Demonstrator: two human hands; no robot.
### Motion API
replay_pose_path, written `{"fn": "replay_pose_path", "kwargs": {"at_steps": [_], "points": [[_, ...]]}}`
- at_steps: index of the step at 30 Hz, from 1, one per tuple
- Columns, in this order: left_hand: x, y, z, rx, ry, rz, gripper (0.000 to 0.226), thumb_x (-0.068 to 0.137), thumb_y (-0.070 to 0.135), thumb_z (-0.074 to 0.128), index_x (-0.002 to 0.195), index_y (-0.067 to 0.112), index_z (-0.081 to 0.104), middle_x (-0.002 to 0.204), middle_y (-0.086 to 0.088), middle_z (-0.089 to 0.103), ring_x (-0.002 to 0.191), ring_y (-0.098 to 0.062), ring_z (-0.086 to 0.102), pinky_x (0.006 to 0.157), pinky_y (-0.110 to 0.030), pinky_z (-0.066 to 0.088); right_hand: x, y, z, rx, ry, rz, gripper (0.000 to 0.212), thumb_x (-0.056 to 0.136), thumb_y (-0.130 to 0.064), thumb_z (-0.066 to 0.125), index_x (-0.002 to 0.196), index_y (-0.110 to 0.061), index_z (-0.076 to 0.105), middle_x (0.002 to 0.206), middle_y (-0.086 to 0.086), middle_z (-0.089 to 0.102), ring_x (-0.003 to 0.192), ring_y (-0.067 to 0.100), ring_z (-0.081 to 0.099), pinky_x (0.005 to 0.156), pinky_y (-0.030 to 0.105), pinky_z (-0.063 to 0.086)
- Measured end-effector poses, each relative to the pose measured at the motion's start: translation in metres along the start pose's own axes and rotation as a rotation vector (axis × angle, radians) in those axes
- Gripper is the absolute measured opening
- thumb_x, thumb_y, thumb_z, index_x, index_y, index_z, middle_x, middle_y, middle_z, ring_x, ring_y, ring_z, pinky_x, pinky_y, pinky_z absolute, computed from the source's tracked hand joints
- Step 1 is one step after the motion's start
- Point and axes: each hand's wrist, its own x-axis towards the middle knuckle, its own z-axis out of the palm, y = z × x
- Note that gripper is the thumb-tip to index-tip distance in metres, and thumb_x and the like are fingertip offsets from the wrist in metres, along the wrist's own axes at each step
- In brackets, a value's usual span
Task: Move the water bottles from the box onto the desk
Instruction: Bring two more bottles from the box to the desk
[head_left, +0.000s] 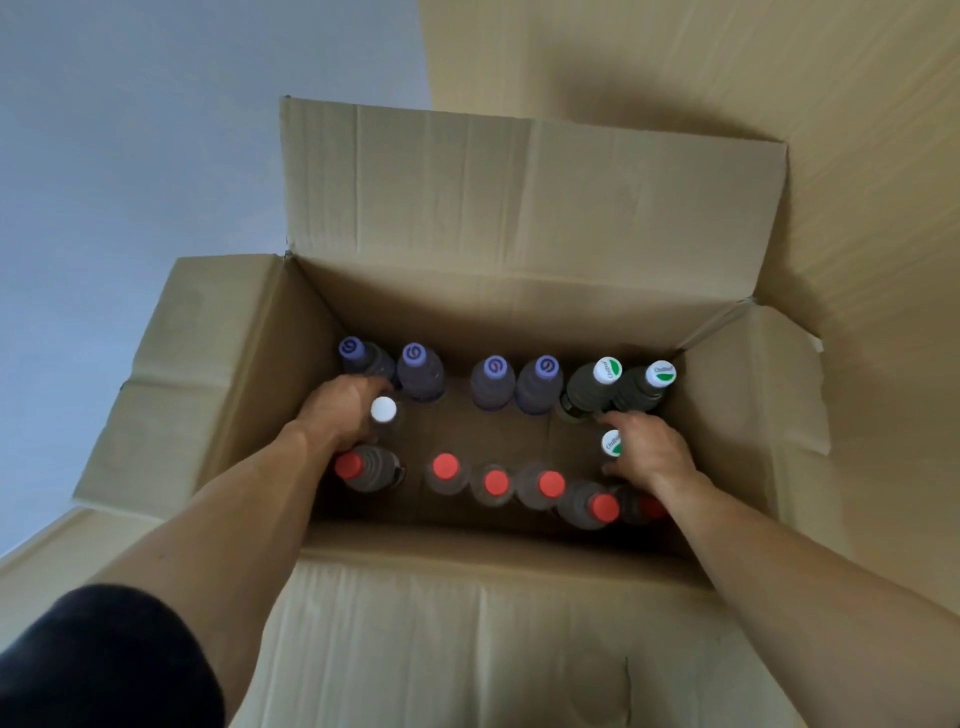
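Observation:
An open cardboard box (249, 374) holds several upright water bottles. Purple-capped bottles (493, 382) line the far wall, with two green-and-white-capped bottles (597, 387) at the far right. Red-capped bottles (496, 483) stand along the near wall. My left hand (343, 410) is inside the box at the left, its fingers wrapped around a white-capped bottle (383, 410). My right hand (649, 449) is at the right, closed around a green-and-white-capped bottle (612, 443), whose body is mostly hidden by the hand.
The box flaps stand open: a tall one at the back (519, 208), one to the left (171, 364), one to the right (779, 384) and one toward me (467, 623). A pale floor (130, 156) lies left; a tan surface (857, 182) lies right.

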Motion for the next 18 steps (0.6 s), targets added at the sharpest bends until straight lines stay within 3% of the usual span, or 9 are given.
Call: {"fn": "replay_pose_path", "kwargs": {"at_steps": [6, 11, 15, 18], "points": [[0.001, 0.006, 0.009, -0.040, 0.054, 0.022, 0.034, 0.077, 0.035, 0.078, 0.106, 0.025, 0.064, 0.105, -0.006, 0.069, 0.095, -0.031, 0.066, 0.074, -0.035, 0.052, 0.004, 0.005, 0.001, 0.032, 0.026, -0.007, 0.066, 0.079, -0.023, 0.084, 0.139, -0.025, 0.055, 0.136, 0.003, 0.061, 0.127, 0.026, 0.056, 0.097, 0.034, 0.047], [-0.011, 0.012, -0.002, -0.107, 0.094, 0.086, 0.039, 0.073, 0.039, 0.083, 0.104, 0.022, 0.066, 0.101, -0.007, 0.071, 0.095, -0.034, 0.067, 0.074, -0.036, 0.052, -0.007, 0.006, -0.007, 0.128, 0.075, 0.039, 0.048, 0.077, -0.019, 0.082, 0.118, -0.019, 0.057, 0.115, 0.009, 0.067, 0.109, 0.033, 0.063, 0.081, 0.034, 0.048], [-0.027, 0.027, -0.025, -0.182, 0.147, 0.197, 0.041, 0.070, 0.046, 0.081, 0.099, 0.020, 0.068, 0.094, -0.006, 0.073, 0.093, -0.030, 0.068, 0.077, -0.037, 0.053, -0.021, 0.008, -0.032, 0.183, 0.104, 0.028, 0.044, 0.070, -0.021, 0.083, 0.107, -0.023, 0.059, 0.100, 0.004, 0.067, 0.097, 0.029, 0.063, 0.072, 0.032, 0.045], [-0.037, 0.037, -0.044, -0.199, 0.165, 0.250, 0.044, 0.066, 0.035, 0.087, 0.103, 0.017, 0.070, 0.097, -0.004, 0.074, 0.095, -0.026, 0.068, 0.079, -0.034, 0.050, -0.031, 0.012, -0.055, 0.253, 0.153, 0.005, 0.043, 0.065, -0.021, 0.083, 0.103, -0.025, 0.062, 0.096, 0.000, 0.065, 0.093, 0.026, 0.062, 0.075, 0.034, 0.051]]}}
